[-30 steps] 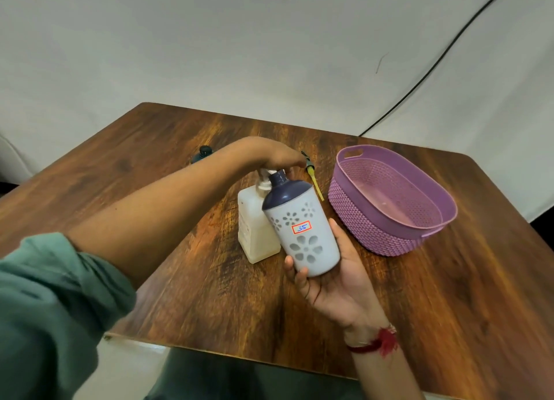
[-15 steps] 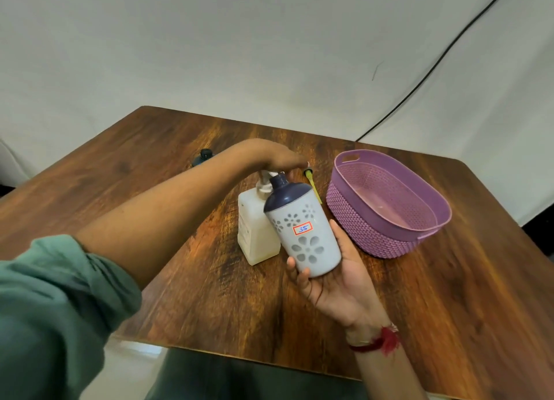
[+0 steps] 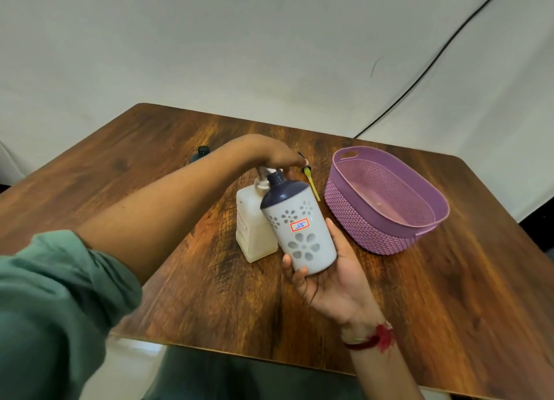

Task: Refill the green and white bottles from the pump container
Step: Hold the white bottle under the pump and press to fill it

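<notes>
My right hand holds the white bottle, which has flower cut-outs, a dark blue top and a small red-framed label. The bottle is tilted, its open neck up against the spout of the pump container. That container is a pale, squarish bottle standing mid-table. My left hand rests palm-down on its pump head, which is mostly hidden. Behind my left forearm a dark green bottle peeks out, mostly hidden.
A purple woven-look basket stands right of the bottles, nothing visible inside. A yellow tube with a dark cap lies between basket and pump container. A black cable runs down the white backdrop behind the wooden table.
Hands and bottles hold almost the same pose throughout. My left hand stays on the pump head, possibly slightly lower. The view has shifted a little.
</notes>
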